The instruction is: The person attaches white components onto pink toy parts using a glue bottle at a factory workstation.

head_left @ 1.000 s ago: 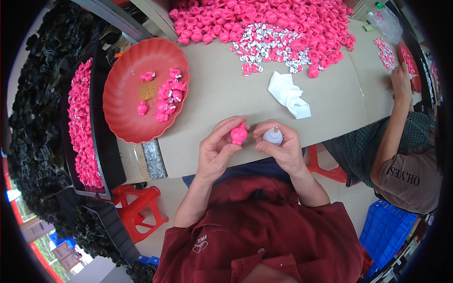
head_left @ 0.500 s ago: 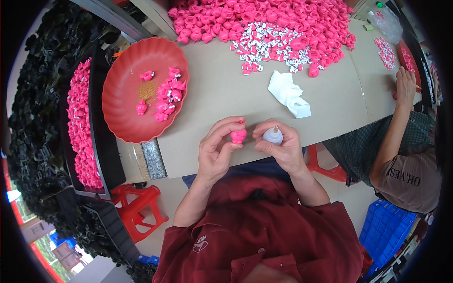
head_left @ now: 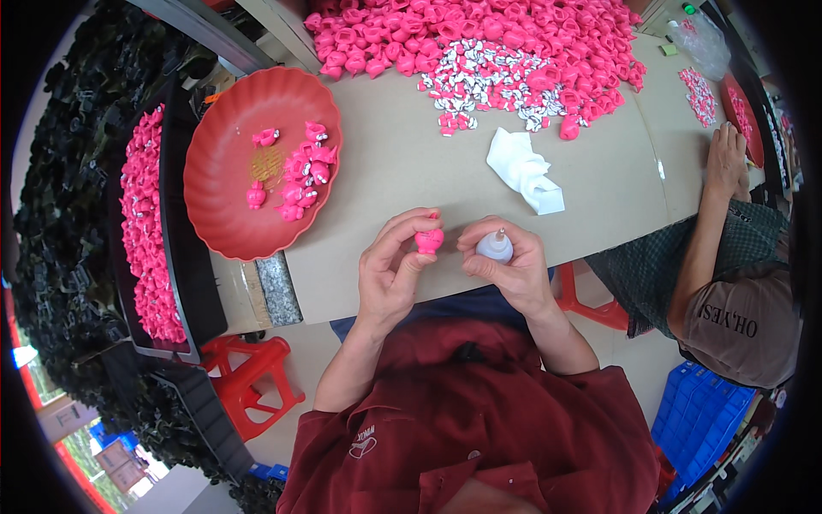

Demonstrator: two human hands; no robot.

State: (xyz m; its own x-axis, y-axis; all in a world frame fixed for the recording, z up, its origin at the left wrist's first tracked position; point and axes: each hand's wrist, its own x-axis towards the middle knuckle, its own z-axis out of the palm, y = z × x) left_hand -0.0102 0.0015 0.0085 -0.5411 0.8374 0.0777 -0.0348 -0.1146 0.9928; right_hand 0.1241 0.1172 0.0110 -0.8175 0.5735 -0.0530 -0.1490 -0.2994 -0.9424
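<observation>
the left hand (head_left: 387, 267) is pinching a small pink figure (head_left: 429, 242) over the desk (head_left: 368, 167), its fingertip hold perhaps risking a slip; the right hand (head_left: 524, 265) is gripping a nozzled bottle (head_left: 494, 248), possibly risking spills if squeezing hard.

A beige-topped worktable (head_left: 385, 158) carries a broad heap of hollow pink toy parts (head_left: 479, 21) along its far side, with a patch of small white-and-pink pieces (head_left: 467, 81) at the near edge of the heap. A crumpled white tissue (head_left: 524, 171) lies nearer, a scalloped red bowl (head_left: 214, 171) sits at left, and a clear plastic bag (head_left: 704, 50) lies far right near another small pile (head_left: 699, 98).
</observation>
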